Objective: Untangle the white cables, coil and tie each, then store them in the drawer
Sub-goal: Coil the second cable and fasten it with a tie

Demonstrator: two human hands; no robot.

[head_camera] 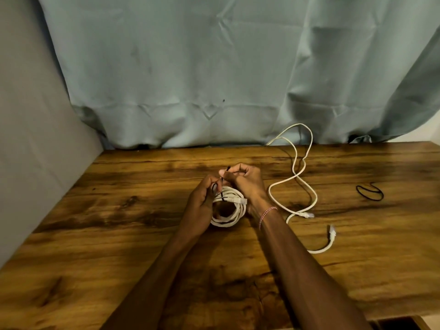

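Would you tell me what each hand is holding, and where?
Left hand grips the coiled white cable at its left side; right hand pinches the black tie by its upper end.

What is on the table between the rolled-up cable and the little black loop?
The loose white cable snakes there, between the coiled cable and the spare black tie, as the head view shows.

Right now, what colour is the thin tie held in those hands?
Black; the tie shows best in the head view.
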